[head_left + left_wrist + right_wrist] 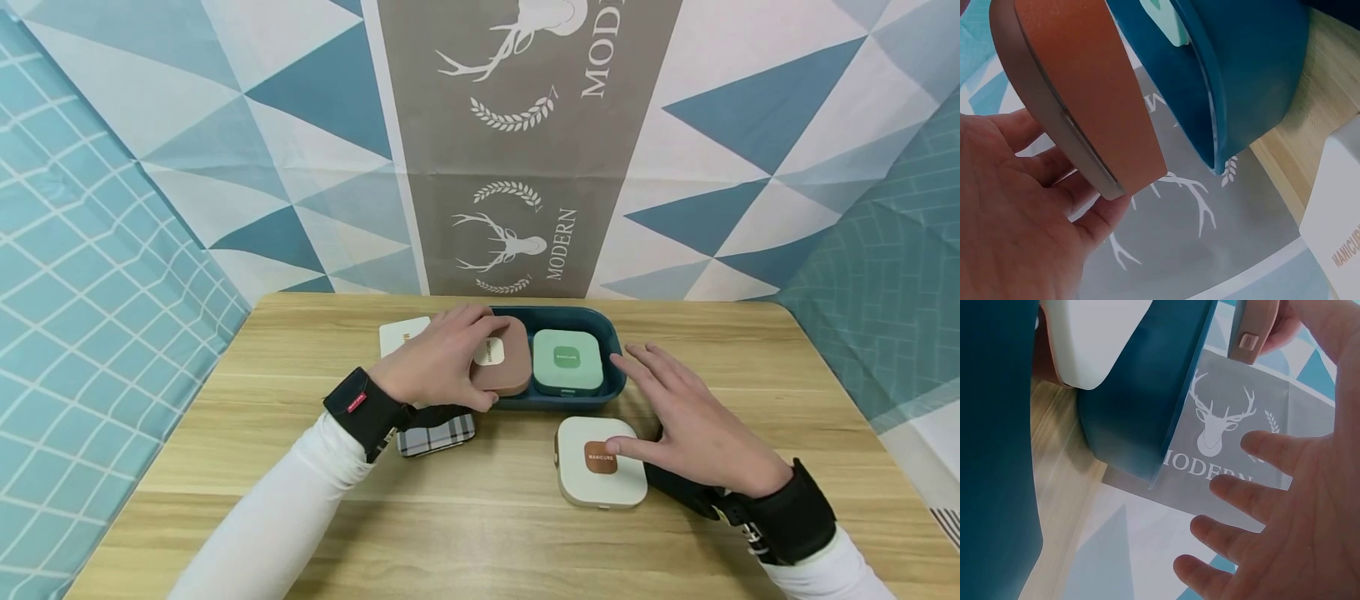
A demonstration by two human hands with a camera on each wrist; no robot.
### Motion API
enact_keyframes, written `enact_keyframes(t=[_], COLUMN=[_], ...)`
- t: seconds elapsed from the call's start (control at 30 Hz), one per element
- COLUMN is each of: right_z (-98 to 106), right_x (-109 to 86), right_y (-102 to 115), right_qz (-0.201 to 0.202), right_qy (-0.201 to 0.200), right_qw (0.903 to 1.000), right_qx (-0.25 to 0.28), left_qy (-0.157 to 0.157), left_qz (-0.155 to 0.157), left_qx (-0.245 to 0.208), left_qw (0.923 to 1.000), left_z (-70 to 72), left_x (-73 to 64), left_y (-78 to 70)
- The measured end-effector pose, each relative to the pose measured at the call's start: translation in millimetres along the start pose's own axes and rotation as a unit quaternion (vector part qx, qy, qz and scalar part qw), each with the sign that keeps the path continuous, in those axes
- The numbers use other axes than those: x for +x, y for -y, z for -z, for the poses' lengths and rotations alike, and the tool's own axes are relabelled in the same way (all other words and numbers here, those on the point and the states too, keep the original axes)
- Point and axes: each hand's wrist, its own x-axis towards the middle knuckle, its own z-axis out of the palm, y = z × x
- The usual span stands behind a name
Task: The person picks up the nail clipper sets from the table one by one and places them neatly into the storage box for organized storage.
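My left hand grips a brown square manicure case between thumb and fingers, over the left end of a dark blue bin. In the left wrist view the brown case is tilted beside the bin, its orange-brown side showing. A mint green manicure case sits inside the bin at the right. My right hand is spread, fingers straight and holding nothing, at the bin's right end. Its thumb overlaps a cream manicure case with a brown label, lying in front of the bin.
On the wooden table, a white case lies left of the bin, partly hidden by my left hand. A plaid case lies under my left wrist. Patterned cloth hangs behind the table's back edge.
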Motion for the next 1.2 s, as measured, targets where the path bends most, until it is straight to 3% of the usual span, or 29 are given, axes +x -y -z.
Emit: enact_keyframes(t=[0.57, 0.87, 1.2], right_z=[-0.2, 0.4, -0.1], right_x=[-1.9, -1.1, -1.0], right_y=[1.0, -0.4, -1.2], right_qz=[0.002, -0.001, -0.003], right_qy=[-0.010, -0.005, -0.004], right_qw=[0.9999, 1.0000, 1.0000], right_qx=[0.004, 0.005, 0.006], left_qy=[0.035, 0.054, 0.076], left_qz=[0.008, 0.020, 0.036], left_qx=[0.025, 0.015, 0.035], left_qw=[0.9991, 0.9982, 0.9959], left_z=[-10.4, -16.4, -21.3], left_x=[20.9, 26.8, 33.0], left_y=[9.9, 14.1, 14.4])
